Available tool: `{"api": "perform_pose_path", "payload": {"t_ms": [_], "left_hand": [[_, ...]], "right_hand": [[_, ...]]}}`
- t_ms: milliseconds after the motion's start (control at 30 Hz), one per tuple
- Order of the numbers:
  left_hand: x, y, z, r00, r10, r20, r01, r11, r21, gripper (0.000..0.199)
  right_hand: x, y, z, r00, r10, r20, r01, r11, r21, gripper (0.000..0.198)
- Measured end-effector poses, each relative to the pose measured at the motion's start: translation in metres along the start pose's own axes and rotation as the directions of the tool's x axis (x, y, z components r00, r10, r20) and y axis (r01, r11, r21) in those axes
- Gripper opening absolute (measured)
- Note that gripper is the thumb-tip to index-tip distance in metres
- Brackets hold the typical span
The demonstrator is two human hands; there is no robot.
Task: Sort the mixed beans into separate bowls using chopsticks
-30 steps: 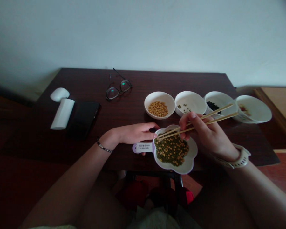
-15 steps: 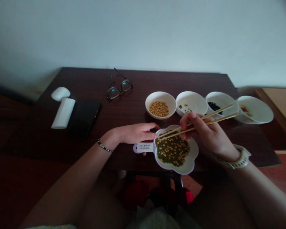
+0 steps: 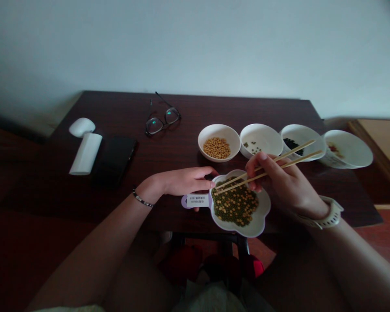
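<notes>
My left hand (image 3: 190,181) grips a white, flower-shaped dish (image 3: 262,212) by its left side, fingers at the rim and one fingertip showing below the labelled lilac handle (image 3: 196,201). Inside the dish lie small green beans (image 3: 229,213) mixed with yellow soybeans (image 3: 243,203). Between the fingers of my right hand (image 3: 279,182) is a pair of wooden chopsticks (image 3: 297,152). Their tips rest among the beans at the dish's upper left, close to my left fingertips. Whether a bean is pinched between the tips, I cannot tell.
Behind the dish stand white bowls: one with soybeans (image 3: 216,148), one with a few green beans (image 3: 252,148), one with black beans (image 3: 293,146), one with reddish bits (image 3: 334,150). Glasses (image 3: 163,123), a black phone-like slab (image 3: 114,160) and a white case (image 3: 86,154) lie leftward.
The chopstick tips have shifted slightly left and down among the beans, and their back ends have moved a little left. My left hand and the dish stay put.
</notes>
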State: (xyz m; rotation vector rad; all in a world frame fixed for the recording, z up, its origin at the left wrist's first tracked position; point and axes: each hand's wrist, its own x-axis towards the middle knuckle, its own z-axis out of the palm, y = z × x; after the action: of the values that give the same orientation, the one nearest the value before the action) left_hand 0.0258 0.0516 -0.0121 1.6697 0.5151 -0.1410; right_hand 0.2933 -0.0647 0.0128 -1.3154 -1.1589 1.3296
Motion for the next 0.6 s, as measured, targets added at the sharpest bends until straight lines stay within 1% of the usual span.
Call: {"api": "perform_pose_path", "payload": {"t_ms": [233, 433, 600], "left_hand": [[-0.0004, -0.0035, 0.0013, 1.0, -0.014, -0.001, 0.014, 0.998, -0.062, 0.053], [0.0001, -0.0034, 0.0002, 1.0, 0.028, -0.003, -0.028, 1.0, 0.006, 0.05], [0.0003, -0.0016, -0.0002, 1.0, 0.028, -0.006, -0.028, 0.999, 0.027, 0.048]], "right_hand": [[0.0002, -0.0014, 0.0032, 0.999, -0.019, 0.034, 0.019, 1.0, 0.007, 0.054], [0.0019, 0.0015, -0.0021, 1.0, -0.021, 0.01, 0.021, 1.0, -0.003, 0.054], [0.0014, 0.0022, -0.0046, 1.0, -0.027, 0.001, 0.027, 0.999, -0.035, 0.053]]}}
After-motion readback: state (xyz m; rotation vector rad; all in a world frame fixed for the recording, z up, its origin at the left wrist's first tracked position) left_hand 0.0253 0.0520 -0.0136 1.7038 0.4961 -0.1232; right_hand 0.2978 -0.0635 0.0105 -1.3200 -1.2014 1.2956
